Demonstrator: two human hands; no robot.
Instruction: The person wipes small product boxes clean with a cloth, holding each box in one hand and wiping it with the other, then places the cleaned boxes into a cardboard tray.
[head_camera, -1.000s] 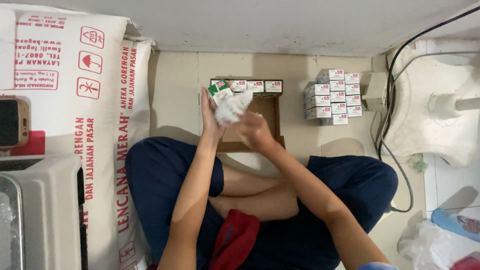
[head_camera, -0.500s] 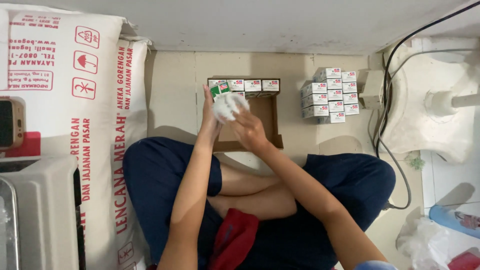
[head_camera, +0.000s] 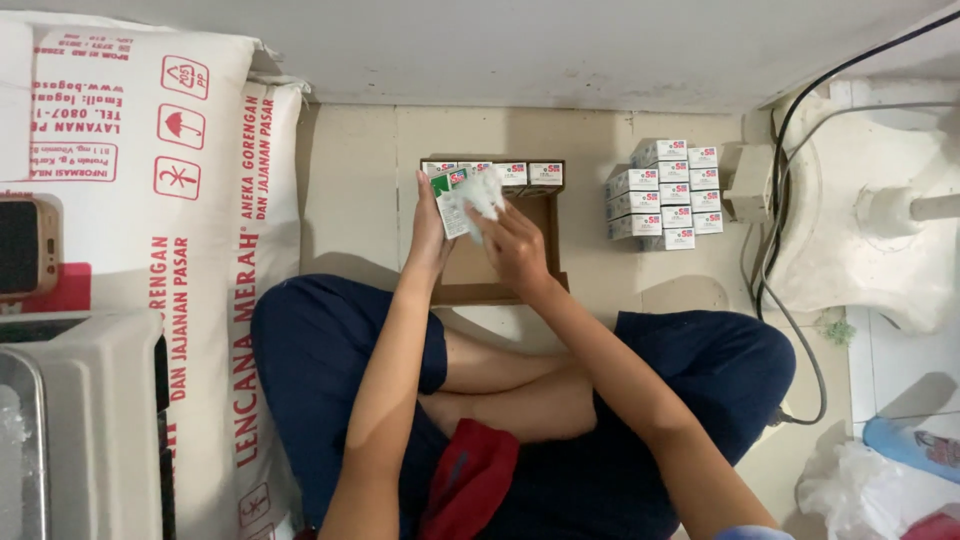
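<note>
Seated cross-legged on a pale tiled floor (head_camera: 350, 190), working over a shallow brown cardboard tray (head_camera: 500, 275) set just ahead of the knees, within easy reach of both arms. Left hand (head_camera: 428, 232) closed around a small white-and-green carton (head_camera: 447, 196), held upright above the tray, apparently to keep its open end facing up. Right hand (head_camera: 515, 245) pinching a crumpled white paper leaflet (head_camera: 483, 190) against the carton's top, fingers narrowed on it as if feeding it in. Along the tray's far wall, a row of matching small white cartons (head_camera: 520, 172), lined edge to edge, seemingly packed there to fill the tray in order. To the right, well apart from the tray, a neat stack of identical white cartons (head_camera: 665, 195) against the wall, next to a white plug adapter (head_camera: 748, 182) and black cables (head_camera: 775, 250). At left, a large white sack with red print (head_camera: 150, 180), leaning beside the knee.
</note>
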